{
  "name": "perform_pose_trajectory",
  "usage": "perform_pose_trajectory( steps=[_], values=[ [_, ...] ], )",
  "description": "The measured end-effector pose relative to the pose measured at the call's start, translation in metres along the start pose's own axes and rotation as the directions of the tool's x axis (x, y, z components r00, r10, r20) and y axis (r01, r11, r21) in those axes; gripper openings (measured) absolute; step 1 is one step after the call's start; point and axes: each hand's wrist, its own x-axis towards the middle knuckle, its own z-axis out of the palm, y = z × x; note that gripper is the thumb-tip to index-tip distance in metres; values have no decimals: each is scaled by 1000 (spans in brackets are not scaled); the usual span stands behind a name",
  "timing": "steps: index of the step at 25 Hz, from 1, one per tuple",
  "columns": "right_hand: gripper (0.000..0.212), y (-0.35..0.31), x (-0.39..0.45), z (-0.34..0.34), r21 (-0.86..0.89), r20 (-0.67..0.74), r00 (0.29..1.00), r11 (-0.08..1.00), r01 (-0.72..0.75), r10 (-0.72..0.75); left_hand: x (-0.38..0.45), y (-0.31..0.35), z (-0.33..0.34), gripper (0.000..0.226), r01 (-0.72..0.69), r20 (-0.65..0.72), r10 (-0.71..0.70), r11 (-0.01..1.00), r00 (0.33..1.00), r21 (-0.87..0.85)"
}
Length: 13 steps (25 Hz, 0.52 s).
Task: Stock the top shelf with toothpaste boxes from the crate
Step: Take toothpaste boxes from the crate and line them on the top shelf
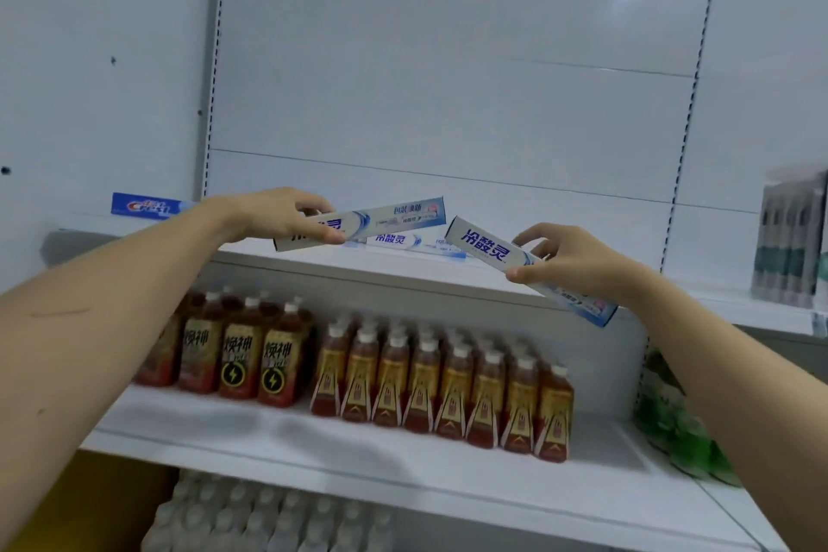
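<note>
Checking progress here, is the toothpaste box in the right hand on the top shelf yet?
Not yet. The right hand grips the toothpaste box in the air, tilted, in front of the top shelf.

Middle shelf, left: dark red-brown drink bottles with gold labels and lightning-bolt badges [237, 354] are standing in a tight cluster.
Middle shelf, centre: amber tea bottles with white caps and red-gold labels [441, 390] are sitting in rows just beside them.
Middle shelf, far right: green translucent plastic bottles [676, 426] are showing, blurred.
Bottom level: clear white-capped bottles [269, 515] are standing packed together.
Right bay, upper shelf: grey and teal upright packs [788, 247] are standing together, too blurred to identify.
</note>
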Motion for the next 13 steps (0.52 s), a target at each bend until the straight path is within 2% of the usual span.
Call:
perform_pose_trajectory(
  steps=[5,9,13],
  values=[
    [41,42,59,-33,-142,-15,999,989,-35,33,73,24,23,45,16,-46,-13,997,999,70],
    [44,83,108,-44,-222,-1,998,973,-56,57,129,27,49,45,37,10,-40,976,999,216],
    [46,110,146,-37,-283,82,995,958,-40,66,174,14,72,48,112,56,-130,961,990,251]
  ],
)
